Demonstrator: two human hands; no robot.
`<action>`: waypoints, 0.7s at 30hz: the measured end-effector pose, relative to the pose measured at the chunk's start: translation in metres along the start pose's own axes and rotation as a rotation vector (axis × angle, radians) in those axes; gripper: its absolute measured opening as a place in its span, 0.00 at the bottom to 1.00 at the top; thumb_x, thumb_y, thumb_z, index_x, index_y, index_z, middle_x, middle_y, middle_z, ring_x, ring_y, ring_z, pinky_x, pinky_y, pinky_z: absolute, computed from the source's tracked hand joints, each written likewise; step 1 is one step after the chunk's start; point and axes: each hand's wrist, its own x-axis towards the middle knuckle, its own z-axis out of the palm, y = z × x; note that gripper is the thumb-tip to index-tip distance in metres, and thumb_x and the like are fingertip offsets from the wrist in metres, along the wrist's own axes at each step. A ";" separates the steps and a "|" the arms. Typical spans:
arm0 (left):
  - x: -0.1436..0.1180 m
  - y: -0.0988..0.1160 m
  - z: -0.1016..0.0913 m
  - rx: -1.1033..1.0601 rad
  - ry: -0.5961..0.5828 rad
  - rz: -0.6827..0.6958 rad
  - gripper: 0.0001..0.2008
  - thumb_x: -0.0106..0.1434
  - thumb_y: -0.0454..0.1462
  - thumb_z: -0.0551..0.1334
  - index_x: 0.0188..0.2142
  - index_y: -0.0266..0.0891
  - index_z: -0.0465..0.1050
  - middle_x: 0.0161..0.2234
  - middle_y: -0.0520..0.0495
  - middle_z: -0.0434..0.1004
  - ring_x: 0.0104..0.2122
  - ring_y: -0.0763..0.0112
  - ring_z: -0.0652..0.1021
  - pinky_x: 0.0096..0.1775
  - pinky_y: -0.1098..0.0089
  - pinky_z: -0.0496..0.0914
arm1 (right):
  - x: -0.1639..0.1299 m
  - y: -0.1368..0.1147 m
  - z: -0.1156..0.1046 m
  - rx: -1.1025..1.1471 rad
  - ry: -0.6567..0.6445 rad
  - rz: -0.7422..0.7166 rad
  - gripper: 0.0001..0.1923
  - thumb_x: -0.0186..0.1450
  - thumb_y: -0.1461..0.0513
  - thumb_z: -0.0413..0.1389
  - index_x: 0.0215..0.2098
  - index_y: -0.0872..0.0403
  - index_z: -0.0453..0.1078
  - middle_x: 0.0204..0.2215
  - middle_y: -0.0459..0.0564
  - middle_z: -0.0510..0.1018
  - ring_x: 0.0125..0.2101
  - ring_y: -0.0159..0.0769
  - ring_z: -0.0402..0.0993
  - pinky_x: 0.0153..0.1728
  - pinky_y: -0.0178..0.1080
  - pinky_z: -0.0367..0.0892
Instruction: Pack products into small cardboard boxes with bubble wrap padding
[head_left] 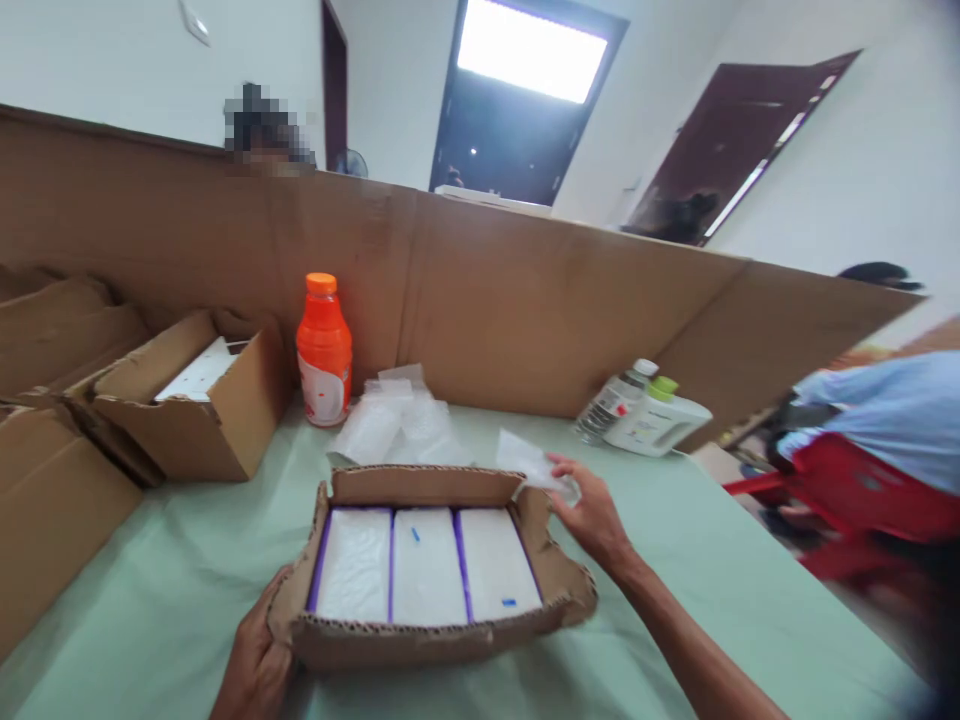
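A shallow torn cardboard box lies in front of me on the pale green table. Three white packs with purple edges lie side by side inside it. My left hand grips the box's near left corner. My right hand is by the box's far right corner, its fingers closed on a small clear plastic bag.
A pile of clear plastic bags lies behind the box, next to an orange bottle. An open carton sits at left. Two bottles lie at right. A tall cardboard wall rings the table; people sit beyond it.
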 end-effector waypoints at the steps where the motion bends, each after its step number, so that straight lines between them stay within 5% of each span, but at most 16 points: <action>1: -0.001 0.000 -0.002 0.002 -0.023 0.002 0.14 0.44 0.50 0.64 0.29 0.47 0.78 0.26 0.48 0.78 0.40 0.46 0.79 0.43 0.56 0.77 | -0.024 0.000 -0.009 -0.012 -0.074 -0.003 0.14 0.56 0.55 0.59 0.39 0.50 0.70 0.49 0.55 0.81 0.50 0.52 0.76 0.53 0.54 0.65; 5: 0.001 0.002 -0.009 0.074 -0.089 0.029 0.13 0.47 0.51 0.63 0.22 0.44 0.72 0.24 0.48 0.77 0.35 0.52 0.77 0.41 0.60 0.75 | -0.077 -0.010 -0.039 0.037 -0.169 0.165 0.22 0.62 0.50 0.57 0.51 0.50 0.69 0.49 0.56 0.80 0.51 0.48 0.75 0.53 0.52 0.67; 9: 0.004 0.006 -0.013 0.159 -0.102 0.074 0.16 0.46 0.52 0.61 0.16 0.44 0.65 0.18 0.48 0.71 0.26 0.58 0.73 0.27 0.66 0.71 | -0.070 -0.014 -0.043 0.108 -0.185 0.287 0.21 0.66 0.51 0.53 0.53 0.51 0.68 0.48 0.56 0.80 0.50 0.46 0.76 0.48 0.49 0.71; 15: 0.000 0.026 -0.010 0.165 -0.046 0.121 0.13 0.45 0.48 0.59 0.14 0.43 0.65 0.17 0.49 0.70 0.25 0.61 0.71 0.26 0.67 0.67 | -0.079 -0.040 -0.027 0.198 -0.383 0.166 0.15 0.62 0.47 0.60 0.37 0.48 0.79 0.49 0.52 0.82 0.54 0.51 0.73 0.57 0.53 0.64; 18: -0.002 0.035 -0.008 0.172 -0.017 0.098 0.14 0.43 0.49 0.57 0.14 0.42 0.67 0.18 0.48 0.72 0.24 0.63 0.69 0.27 0.66 0.67 | -0.107 -0.057 -0.054 0.300 -0.472 0.113 0.18 0.65 0.45 0.56 0.30 0.47 0.79 0.44 0.49 0.83 0.56 0.49 0.72 0.60 0.50 0.62; 21: -0.005 0.039 -0.008 0.172 0.005 0.083 0.14 0.44 0.49 0.57 0.15 0.41 0.67 0.18 0.49 0.69 0.24 0.65 0.68 0.27 0.67 0.65 | -0.130 -0.067 -0.092 0.462 -0.534 0.137 0.25 0.70 0.45 0.50 0.27 0.50 0.79 0.32 0.51 0.84 0.50 0.47 0.76 0.51 0.47 0.69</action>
